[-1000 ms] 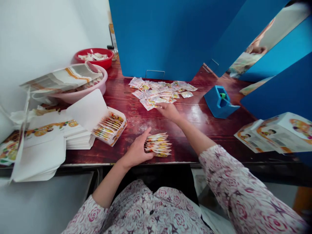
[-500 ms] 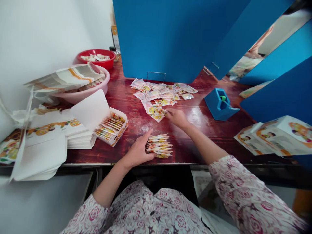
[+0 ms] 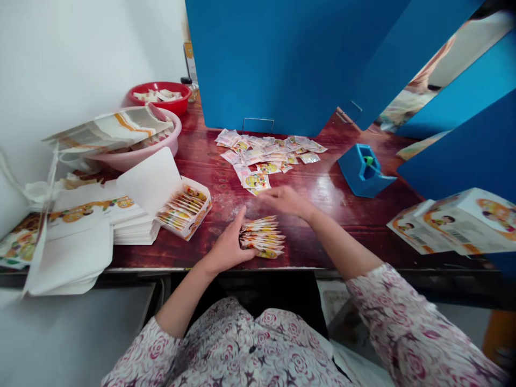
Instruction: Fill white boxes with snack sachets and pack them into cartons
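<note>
- Red-brown table point(image 3: 304, 244): sachet row point(image 3: 266, 235) near front edge.
- Left hand point(image 3: 229, 248): thumb and fingers clasp row's left end.
- Right hand point(image 3: 285, 200): beside loose sachets point(image 3: 262, 153); cannot tell whether pinching one.

My left hand point(image 3: 228, 248) is turned inward, its back towards me, index finger point(image 3: 241, 215) reaching forward and thumb point(image 3: 246, 253) lying lower and closer to my body, so the two make a wide, curved C. Behind those fingers my left wrist point(image 3: 206, 268) leads into a bare left forearm point(image 3: 181, 302) slanting back and to the left. My right hand point(image 3: 287, 200) is a little forward and to the right of the left fingers, near but apart, its own fingers pointing left, knuckles up. Their tips are blurred. Behind them my right forearm point(image 3: 342, 242) slants back to the right.
</note>
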`<action>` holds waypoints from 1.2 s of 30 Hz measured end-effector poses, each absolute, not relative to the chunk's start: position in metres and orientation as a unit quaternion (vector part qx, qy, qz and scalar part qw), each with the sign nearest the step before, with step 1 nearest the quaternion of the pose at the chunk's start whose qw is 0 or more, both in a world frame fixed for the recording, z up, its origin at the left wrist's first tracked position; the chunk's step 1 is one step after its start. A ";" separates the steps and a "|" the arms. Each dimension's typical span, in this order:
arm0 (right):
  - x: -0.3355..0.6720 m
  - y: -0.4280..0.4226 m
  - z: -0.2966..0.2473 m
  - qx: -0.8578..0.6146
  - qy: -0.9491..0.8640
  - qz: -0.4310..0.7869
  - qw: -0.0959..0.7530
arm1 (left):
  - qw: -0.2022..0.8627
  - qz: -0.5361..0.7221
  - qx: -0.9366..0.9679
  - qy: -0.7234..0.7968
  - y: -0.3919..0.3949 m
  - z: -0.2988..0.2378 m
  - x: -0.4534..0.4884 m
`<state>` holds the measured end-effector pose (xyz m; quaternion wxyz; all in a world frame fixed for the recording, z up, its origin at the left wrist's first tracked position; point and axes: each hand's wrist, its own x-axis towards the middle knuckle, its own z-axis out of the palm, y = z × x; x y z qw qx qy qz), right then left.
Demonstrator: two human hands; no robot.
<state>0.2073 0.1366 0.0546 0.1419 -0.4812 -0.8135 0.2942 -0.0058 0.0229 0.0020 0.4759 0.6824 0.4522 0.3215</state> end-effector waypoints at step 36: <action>0.182 0.044 0.042 -0.467 -0.868 0.158 0.058 | 0.000 0.608 0.603 0.516 -0.001 0.029 -0.089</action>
